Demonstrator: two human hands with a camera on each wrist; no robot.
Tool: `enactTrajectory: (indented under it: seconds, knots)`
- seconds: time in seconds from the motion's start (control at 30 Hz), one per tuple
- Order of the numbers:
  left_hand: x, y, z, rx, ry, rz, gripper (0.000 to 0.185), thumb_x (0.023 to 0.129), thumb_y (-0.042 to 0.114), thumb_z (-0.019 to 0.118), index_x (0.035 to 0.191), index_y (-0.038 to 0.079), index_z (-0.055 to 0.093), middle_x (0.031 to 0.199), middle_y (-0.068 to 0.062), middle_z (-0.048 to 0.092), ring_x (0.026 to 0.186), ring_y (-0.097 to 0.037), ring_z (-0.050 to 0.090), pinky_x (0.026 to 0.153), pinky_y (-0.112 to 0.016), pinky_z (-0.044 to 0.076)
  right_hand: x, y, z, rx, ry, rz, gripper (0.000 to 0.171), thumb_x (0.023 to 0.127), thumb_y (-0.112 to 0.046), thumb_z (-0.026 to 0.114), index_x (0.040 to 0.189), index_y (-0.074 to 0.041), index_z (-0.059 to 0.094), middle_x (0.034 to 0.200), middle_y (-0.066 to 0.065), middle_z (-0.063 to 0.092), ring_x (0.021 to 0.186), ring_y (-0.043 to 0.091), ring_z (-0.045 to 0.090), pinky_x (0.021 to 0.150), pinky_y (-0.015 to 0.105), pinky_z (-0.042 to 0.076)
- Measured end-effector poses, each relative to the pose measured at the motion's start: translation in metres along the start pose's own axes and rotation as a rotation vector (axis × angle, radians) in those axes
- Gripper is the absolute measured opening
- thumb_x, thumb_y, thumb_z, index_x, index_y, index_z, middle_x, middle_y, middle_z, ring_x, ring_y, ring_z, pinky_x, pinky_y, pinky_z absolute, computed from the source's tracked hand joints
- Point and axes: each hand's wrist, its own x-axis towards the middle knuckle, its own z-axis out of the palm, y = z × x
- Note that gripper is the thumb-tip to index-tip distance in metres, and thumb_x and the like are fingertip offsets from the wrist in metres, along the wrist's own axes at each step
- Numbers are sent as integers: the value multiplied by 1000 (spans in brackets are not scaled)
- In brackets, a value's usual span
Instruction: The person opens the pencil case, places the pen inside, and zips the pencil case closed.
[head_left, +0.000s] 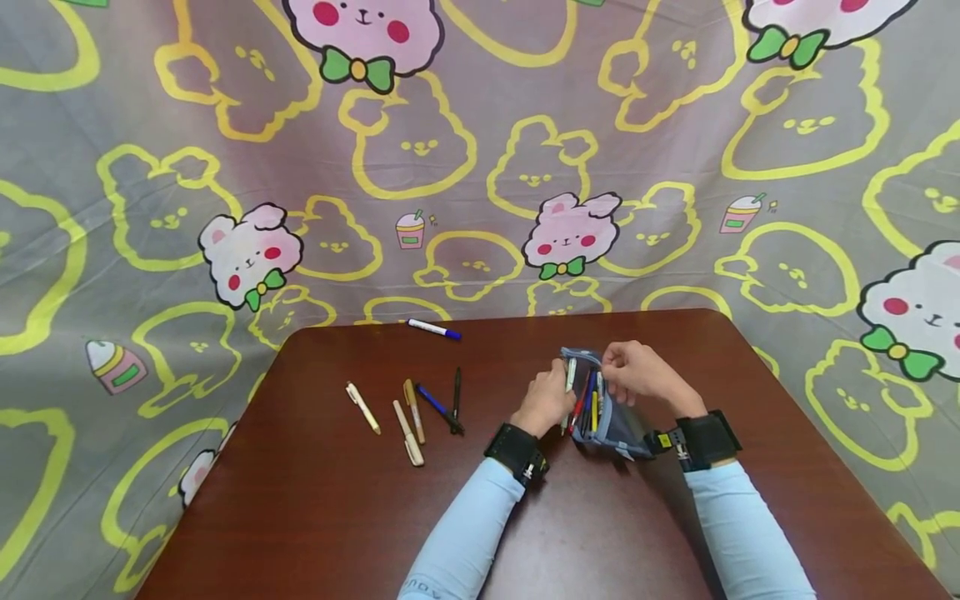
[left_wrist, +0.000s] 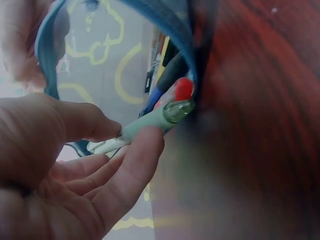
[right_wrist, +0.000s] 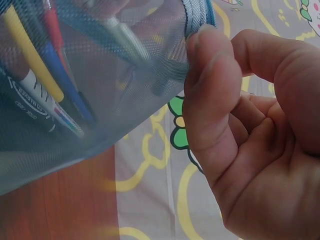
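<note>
Looking from far away through my cameras, I start at the left of the brown desk. A cream pen lies there by itself. Next I see a beige pen and a gold pen, side by side. A white marker with a blue end lies farther back, near the cloth with bunnies on it. Then come a blue pen and a black pen, close together at their near ends.

To the right of these is the left hand. I see it pinching a pale green pen between its thumb and fingers. The pen sticks out past the fingertips, with its clear green end away from the palm. It is at the open mouth of a see-through mesh bag, just to the right of the left hand. I can't tell how much of the pen is inside.

In the bag I see a red pen, a yellow pen and a marker with writing.

Last, on the right, is the right hand. Its thumb and finger are pinching the bag's zip edge. The rest of the bag hangs to the left of those fingers in the right wrist view.
</note>
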Motion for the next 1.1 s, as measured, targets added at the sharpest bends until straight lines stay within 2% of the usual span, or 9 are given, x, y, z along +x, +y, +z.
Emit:
enactTrajectory:
  seconds: [0.1, 0.3, 0.43, 0.53, 0.7, 0.93, 1.1]
  knots:
    - [-1, 1, 5, 0, 4, 2, 37, 92, 22, 67, 122, 14, 46, 97, -11, 69, 78, -22, 67, 60, -32, 50, 1, 0, 2, -6, -12, -3, 7, 93, -10, 57, 93, -4, 56, 65, 8, 62, 53, 24, 61, 50, 37, 54]
    - [1, 6, 11, -55, 12, -9, 42, 91, 21, 67, 126, 12, 45, 88, -11, 67, 64, -18, 61, 52, -27, 46, 1, 1, 5, -4, -16, 0, 6, 92, -9, 57, 94, -4, 56, 66, 8, 63, 53, 24, 61, 50, 38, 54]
    - [4, 12, 11, -112, -1, -46, 56, 93, 21, 66, 140, 10, 38, 86, -14, 68, 52, -17, 60, 47, -27, 47, 2, 0, 5, -4, -24, -14, 6, 92, -9, 57, 94, -3, 56, 66, 8, 64, 52, 24, 61, 50, 38, 54]
    - [6, 15, 12, -115, -10, -74, 58, 93, 23, 65, 142, 11, 36, 85, -14, 68, 49, -16, 59, 47, -27, 46, 2, -1, 5, -8, -25, -28, 6, 92, -8, 56, 95, -3, 57, 66, 7, 64, 51, 23, 62, 50, 38, 54]
    - [5, 19, 14, -159, -24, -89, 48, 95, 25, 63, 134, 12, 40, 76, -11, 66, 45, -16, 59, 44, -28, 47, 2, -1, 6, -8, -21, -27, 6, 92, -8, 56, 95, -3, 56, 66, 7, 64, 53, 23, 62, 50, 38, 54]
    - [2, 22, 14, -246, 2, -26, 21, 97, 24, 59, 112, 11, 52, 73, -5, 63, 39, -10, 59, 39, -24, 47, 3, 1, 4, -10, -22, -22, 7, 93, -11, 55, 95, -4, 56, 67, 8, 63, 54, 24, 62, 50, 38, 54]
    - [2, 21, 9, -243, -14, -19, 17, 97, 24, 58, 108, 12, 55, 72, -2, 61, 41, -10, 59, 41, -24, 47, 5, 2, 2, -9, -27, -19, 8, 93, -11, 56, 96, -3, 56, 68, 8, 64, 55, 24, 62, 51, 38, 54]
